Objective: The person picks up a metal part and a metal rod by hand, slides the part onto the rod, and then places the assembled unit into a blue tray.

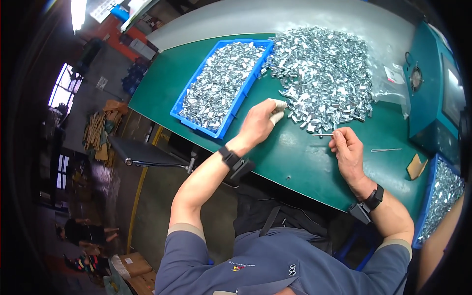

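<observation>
A large heap of small shiny metal pieces (324, 73) lies on the green tabletop (290, 157). My left hand (259, 122) is at its near left edge, with pale covers on the thumb and a finger. Those two tips are slightly apart, and no piece shows between them. Just off the heap's near edge, my right hand (348, 151) pinches a thin metal rod (322, 134) between thumb and forefinger. The rod points left, toward a few loose pieces. To the left, a blue tray (227, 129) is filled with similar pieces.
A teal machine (432, 93) stands at the right, beside clear plastic bags (391, 83). Nearer lie a looped wire (386, 150) and a brown cardboard scrap (416, 166). Another person's arm (440, 243) is by a second blue tray (427, 201). A dark chair (147, 155) stands left.
</observation>
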A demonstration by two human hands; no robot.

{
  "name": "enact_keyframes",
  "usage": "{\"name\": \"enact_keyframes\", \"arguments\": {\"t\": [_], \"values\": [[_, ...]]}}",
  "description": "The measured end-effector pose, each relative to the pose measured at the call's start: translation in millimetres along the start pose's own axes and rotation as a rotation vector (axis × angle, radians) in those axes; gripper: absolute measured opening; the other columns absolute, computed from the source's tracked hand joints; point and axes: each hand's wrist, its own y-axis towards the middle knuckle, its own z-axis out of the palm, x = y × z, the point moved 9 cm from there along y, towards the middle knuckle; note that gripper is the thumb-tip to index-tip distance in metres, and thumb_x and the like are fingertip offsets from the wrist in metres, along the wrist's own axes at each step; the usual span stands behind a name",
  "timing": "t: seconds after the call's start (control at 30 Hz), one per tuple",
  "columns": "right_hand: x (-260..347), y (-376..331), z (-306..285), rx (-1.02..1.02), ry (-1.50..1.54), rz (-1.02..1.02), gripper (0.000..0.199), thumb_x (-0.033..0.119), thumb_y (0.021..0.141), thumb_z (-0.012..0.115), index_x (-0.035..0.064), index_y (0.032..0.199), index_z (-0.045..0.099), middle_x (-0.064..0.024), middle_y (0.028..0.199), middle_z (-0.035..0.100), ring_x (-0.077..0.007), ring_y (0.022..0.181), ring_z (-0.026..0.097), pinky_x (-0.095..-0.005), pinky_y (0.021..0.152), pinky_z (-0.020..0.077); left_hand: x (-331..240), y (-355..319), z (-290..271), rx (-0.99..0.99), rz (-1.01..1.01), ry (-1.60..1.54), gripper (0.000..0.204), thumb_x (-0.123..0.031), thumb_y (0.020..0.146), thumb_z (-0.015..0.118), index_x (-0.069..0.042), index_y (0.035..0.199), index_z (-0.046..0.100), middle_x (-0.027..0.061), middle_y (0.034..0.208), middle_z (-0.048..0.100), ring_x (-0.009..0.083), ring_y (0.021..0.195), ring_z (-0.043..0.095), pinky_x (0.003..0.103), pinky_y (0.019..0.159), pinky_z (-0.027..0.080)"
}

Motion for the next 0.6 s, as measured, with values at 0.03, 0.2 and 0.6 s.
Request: {"name": "enact_keyframes", "arguments": {"t": [0.03,0.2,0.6], "values": [[0.2,-0.1,0.9,0.003,0.023,-0.003,0.022,0.027,0.104,0.055,0.0070,0.098,0.061,0.0019,0.077,0.061,-0.0041,0.065,0.049,-0.0188,0.055,0.0375,-8.9,-8.3,0.2,-0.002,-0.044,-0.072,0.026,-0.002,0.088,0.072,-0.005,0.113,0.067,0.0072,0.097,0.070,0.0155,0.078,0.064,0.029,0.071,0.052],[4.4,-0.9,2.1,0.021,0.046,-0.019,0.022,0.026,0.104,0.056,0.0058,0.099,0.061,0.0014,0.078,0.061,-0.0045,0.066,0.050,-0.0187,0.055,0.0376,-53.2,-23.3,19.7,0.077,-0.015,-0.212,0.039,-0.001,0.088,0.072,-0.007,0.125,0.064,0.0069,0.099,0.070,0.0125,0.078,0.064,0.028,0.070,0.053],[-0.9,3.3,-2.5,-0.036,-0.076,-0.020,0.020,0.025,0.102,0.058,0.0059,0.102,0.063,0.0016,0.078,0.061,-0.0050,0.065,0.051,-0.0197,0.055,0.0388,-83.9,-23.0,33.6,0.101,0.188,-0.148,0.041,-0.002,0.083,0.073,-0.009,0.123,0.066,0.0121,0.093,0.070,0.0261,0.084,0.069,0.036,0.074,0.056]]}}
